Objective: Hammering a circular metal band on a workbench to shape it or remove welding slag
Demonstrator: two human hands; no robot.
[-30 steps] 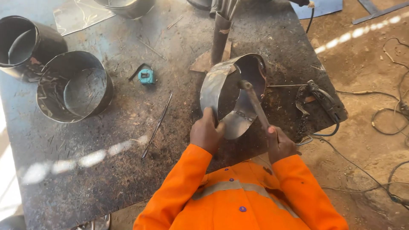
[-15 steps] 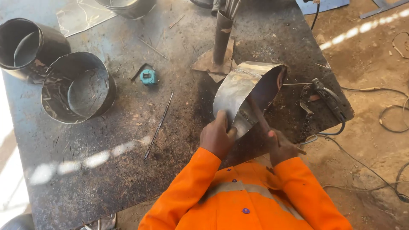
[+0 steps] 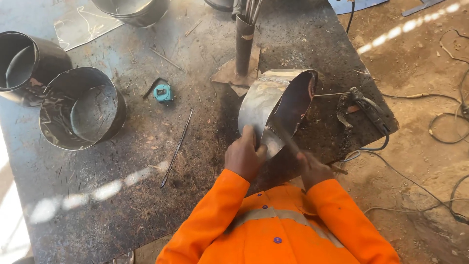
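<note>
My left hand (image 3: pixel 245 157) is closed on the near edge of the bent sheet-metal cylinder (image 3: pixel 273 105), thumb and fingers pinching the rim. My right hand (image 3: pixel 312 168) is wrapped around a hammer handle (image 3: pixel 286 137) that runs up inside the cylinder's open mouth. The cylinder lies tilted on its side on the dark tabletop (image 3: pixel 122 195), just in front of the upright pipe stand (image 3: pixel 243 44). Versus half a second ago: cylinder mouth turned a bit more toward the right, left hand slid lower on the rim. Unchanged: two wide metal rings (image 3: pixel 80 110) at far left, blue tape measure (image 3: pixel 163 92), thin rod (image 3: pixel 177 148), welding clamp (image 3: pixel 364 105) at right edge.
</note>
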